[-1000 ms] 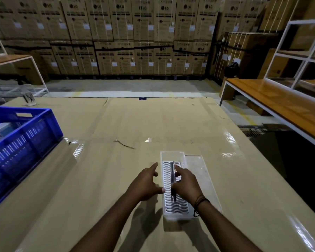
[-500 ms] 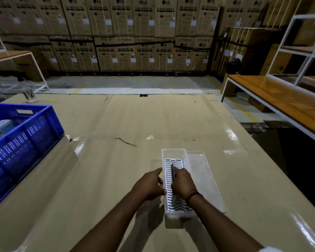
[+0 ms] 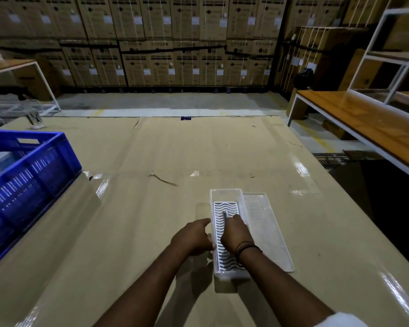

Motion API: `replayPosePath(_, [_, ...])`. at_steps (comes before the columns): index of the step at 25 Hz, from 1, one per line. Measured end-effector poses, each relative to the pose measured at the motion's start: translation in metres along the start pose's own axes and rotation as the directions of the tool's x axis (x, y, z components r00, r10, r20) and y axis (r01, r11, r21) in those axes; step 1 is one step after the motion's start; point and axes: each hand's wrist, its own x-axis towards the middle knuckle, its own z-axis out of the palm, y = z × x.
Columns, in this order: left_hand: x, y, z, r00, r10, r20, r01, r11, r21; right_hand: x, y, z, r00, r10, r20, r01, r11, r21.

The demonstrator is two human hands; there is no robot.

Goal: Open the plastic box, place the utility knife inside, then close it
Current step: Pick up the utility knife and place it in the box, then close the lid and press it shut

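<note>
From the head camera, a long, narrow plastic box (image 3: 226,234) of clear, glossy walls lies open on the smooth tan table (image 3: 151,208), its long axis running away from the person. A white insert with wavy ribs lines its floor. Its flat translucent lid (image 3: 267,230) lies just beside it on the right, parallel. The slim, dark utility knife (image 3: 224,214) lies inside along the box's length, tip pointing away. The right hand (image 3: 236,234) covers its near end, fingers closed on it. The left hand (image 3: 194,237) presses the box's left wall, fingers loosely curled. A blue slotted crate (image 3: 33,175) sits far left.
</note>
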Motion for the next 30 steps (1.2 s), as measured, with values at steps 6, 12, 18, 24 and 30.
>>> replayPosePath(6, [0.0, 0.002, 0.003, 1.0, -0.007, -0.014, 0.007, 1.0, 0.003, -0.002, 0.001, 0.002, 0.999, -0.027, 0.038, 0.032, 0.991, -0.128])
replayPosePath(12, [-0.003, 0.007, 0.004, 1.0, 0.0, -0.027, 0.001, 0.999, 0.044, -0.006, 0.0, -0.005, 0.997, -0.039, 0.066, 0.047, 0.991, -0.124])
replayPosePath(18, [-0.006, 0.012, 0.008, 0.996, -0.083, -0.019, 0.082, 0.994, -0.069, -0.01, 0.023, -0.047, 0.938, -0.149, -0.312, 0.151, 0.988, -0.018])
replayPosePath(24, [-0.008, 0.017, 0.018, 0.979, -0.202, -0.003, 0.19, 0.925, -0.329, -0.005, 0.095, -0.058, 0.932, 0.36, -0.038, -0.361, 0.932, -0.034])
replayPosePath(30, [-0.013, 0.016, 0.023, 0.972, -0.236, 0.013, 0.214, 0.856, -0.47, -0.006, 0.103, -0.038, 0.909, 0.417, -0.002, -0.417, 0.907, -0.054])
